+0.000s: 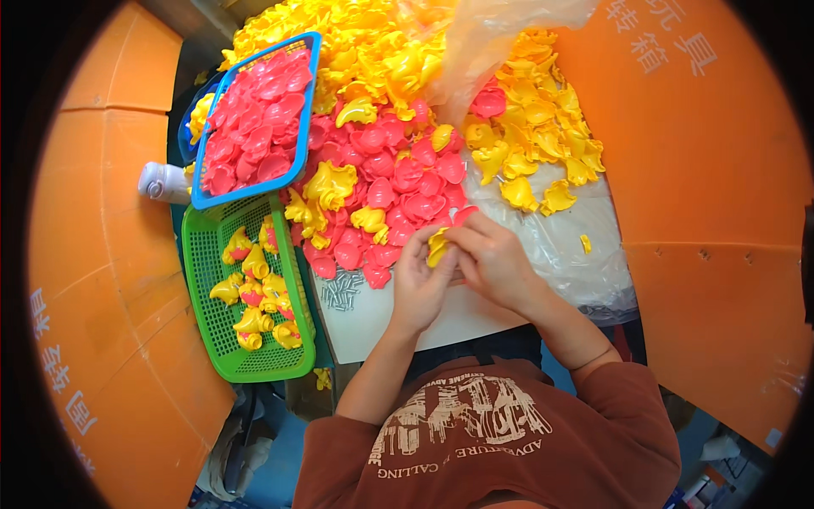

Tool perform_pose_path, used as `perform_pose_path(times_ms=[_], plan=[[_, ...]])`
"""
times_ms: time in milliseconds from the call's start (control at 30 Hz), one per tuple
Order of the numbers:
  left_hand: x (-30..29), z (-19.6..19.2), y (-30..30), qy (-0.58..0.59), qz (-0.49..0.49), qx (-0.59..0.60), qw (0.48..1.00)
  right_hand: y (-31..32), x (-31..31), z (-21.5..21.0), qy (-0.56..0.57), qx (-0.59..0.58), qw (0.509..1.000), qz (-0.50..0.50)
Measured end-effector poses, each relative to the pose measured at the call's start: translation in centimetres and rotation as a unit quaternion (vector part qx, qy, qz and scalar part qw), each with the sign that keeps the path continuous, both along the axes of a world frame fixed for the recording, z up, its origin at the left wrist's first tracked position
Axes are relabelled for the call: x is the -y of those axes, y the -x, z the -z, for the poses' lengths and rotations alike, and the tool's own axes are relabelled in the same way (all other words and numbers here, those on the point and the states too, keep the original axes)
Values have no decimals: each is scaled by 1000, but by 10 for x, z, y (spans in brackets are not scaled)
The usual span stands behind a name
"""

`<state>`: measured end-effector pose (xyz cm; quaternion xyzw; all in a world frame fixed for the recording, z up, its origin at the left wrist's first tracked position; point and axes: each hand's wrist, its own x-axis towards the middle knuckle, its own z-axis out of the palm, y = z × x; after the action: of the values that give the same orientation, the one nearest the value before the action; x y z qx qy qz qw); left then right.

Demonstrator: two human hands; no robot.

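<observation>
1. Brown shirt (509, 433) is filling my foreground.
2. Left hand (421, 284) is pinching a yellow piece (437, 246) over the white worktop (360, 327), probably steadying it.
3. Right hand (496, 261) is resting curled beside it, grip unclear to me.

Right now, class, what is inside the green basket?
The green basket holds a loose group of yellow pieces, several showing pink parts. The blue basket overlaps its far end, so anything beneath cannot be seen.
</observation>
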<state>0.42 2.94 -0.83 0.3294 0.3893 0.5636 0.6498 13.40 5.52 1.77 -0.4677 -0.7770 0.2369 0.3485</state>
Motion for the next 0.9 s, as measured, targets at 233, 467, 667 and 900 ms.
perform_pose_path(times_ms=[233, 467, 667, 900], plan=[[-7, -50, 97, 22, -97, -237, 966, -46, -21, -4, 69, -86, 989, 98], [-105, -90, 288, -76, -329, -490, 804, -78, -16, 19, 110, 203, 965, 126], [-156, -106, 299, 25, -310, -534, 786, -80, -15, 24, 41, 118, 976, 180], [-41, -68, 97, -139, -4, -313, 940, -45, -6, 6, -4, 3, 994, 113]])
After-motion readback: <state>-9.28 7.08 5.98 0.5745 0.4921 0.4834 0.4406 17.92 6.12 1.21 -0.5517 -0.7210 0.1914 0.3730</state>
